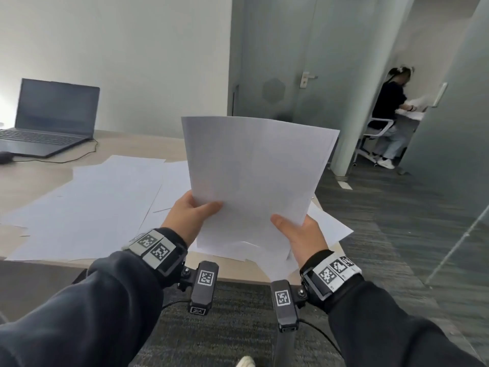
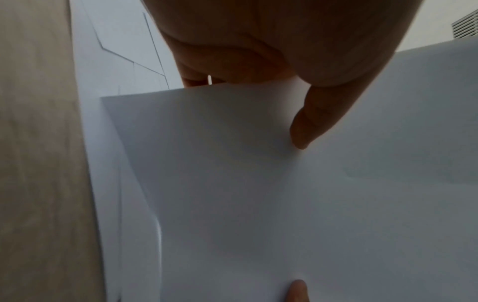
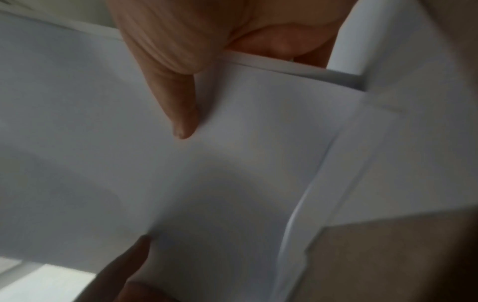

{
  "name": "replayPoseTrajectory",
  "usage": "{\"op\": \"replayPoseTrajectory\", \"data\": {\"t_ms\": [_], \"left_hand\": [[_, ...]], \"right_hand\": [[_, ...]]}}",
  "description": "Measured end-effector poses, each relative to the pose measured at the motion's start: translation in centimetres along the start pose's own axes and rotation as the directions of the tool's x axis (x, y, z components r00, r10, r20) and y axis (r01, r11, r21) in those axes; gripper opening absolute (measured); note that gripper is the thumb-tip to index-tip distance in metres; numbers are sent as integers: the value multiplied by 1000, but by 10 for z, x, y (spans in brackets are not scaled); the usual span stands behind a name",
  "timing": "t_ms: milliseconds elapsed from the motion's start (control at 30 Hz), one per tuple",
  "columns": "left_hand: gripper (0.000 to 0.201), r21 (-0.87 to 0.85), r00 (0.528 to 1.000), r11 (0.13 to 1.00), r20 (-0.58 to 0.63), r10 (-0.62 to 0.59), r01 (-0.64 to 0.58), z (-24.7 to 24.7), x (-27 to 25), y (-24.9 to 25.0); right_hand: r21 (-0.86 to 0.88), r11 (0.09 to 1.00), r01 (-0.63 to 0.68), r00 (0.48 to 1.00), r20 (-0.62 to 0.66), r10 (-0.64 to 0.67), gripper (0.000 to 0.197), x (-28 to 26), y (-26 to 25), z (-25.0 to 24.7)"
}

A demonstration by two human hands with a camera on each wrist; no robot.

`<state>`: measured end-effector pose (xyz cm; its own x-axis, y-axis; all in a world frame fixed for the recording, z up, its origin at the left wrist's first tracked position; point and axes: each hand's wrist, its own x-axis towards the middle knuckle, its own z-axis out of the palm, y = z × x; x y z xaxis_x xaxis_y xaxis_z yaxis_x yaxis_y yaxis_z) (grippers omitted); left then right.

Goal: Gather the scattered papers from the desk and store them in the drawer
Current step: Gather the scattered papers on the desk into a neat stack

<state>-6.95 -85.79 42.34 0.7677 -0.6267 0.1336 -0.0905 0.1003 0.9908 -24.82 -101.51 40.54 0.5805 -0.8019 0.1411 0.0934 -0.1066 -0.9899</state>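
A stack of papers [image 1: 254, 178] is being gripped at its lower corners by the left hand [image 1: 189, 215] and the right hand [image 1: 299, 234], thumbs pressed on the front, and is being held upright between them with its long axis running up and away. Loose sheets [image 1: 87, 205] are lying on the table [image 1: 34, 178] beyond and left of the left hand, the nearer one, with more under the right hand. Farther left a laptop [image 1: 50, 117] is standing; no drawer is being shown.

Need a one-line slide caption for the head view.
Both hands, left hand and right hand, hold a paper stack upright above loose sheets scattered on the desk.
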Motion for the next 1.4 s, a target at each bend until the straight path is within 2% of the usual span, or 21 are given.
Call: {"op": "replayPoseTrajectory", "data": {"t_ms": [133,167,267,367,467,567,633,700,800,933,1000,1100,1233,1300,1400], "left_hand": [[16,101,1000,995,-7,3,-3,9,-8,-3],[13,122,1000,993,-7,11,-10,12,-10,-1],[18,168,998,984,37,56,-62,24,-14,4],[48,342,991,934,122,63,-102,36,-14,-2],[72,592,964,784,264,33,-189,48,-22,-13],[98,775,864,515,488,-122,-365,65,-36,-25],[111,821,807,350,542,-234,-451,74,-43,-34],[111,829,796,257,554,-244,-498,80,-47,-42],[87,838,829,193,539,-149,-511,83,-51,-44],[63,839,846,246,521,-111,-485,85,-54,-38],[55,838,857,285,507,-90,-465,84,-53,-37],[42,832,876,337,481,-42,-441,85,-53,-37],[29,826,894,387,448,-12,-409,89,-53,-35],[33,812,914,460,406,0,-361,89,-53,-33],[37,760,956,604,292,10,-238,90,-55,-26]], "right_hand": [[-131,991,2,1000,2,-2,10,-6,6,-8],[-154,988,0,1000,-5,-1,8,-9,7,-11],[-206,978,-28,999,-48,18,12,-15,12,-28],[-163,982,-94,985,-160,68,11,-20,19,-59],[-87,985,-152,932,-344,113,9,-24,20,-95],[-65,975,-210,841,-522,146,11,-24,18,-134],[-59,971,-230,777,-612,147,15,-26,14,-156],[-50,967,-249,714,-685,148,16,-30,10,-176],[45,964,-262,620,-758,204,29,-36,9,-202],[175,951,-254,550,-783,291,35,-41,22,-219],[168,940,-297,548,-776,312,31,-43,27,-220],[196,921,-338,588,-720,368,21,-41,28,-214],[270,912,-309,613,-677,408,14,-36,24,-205],[281,912,-298,627,-663,409,12,-35,23,-202],[285,922,-262,679,-624,386,13,-35,23,-193]]}}
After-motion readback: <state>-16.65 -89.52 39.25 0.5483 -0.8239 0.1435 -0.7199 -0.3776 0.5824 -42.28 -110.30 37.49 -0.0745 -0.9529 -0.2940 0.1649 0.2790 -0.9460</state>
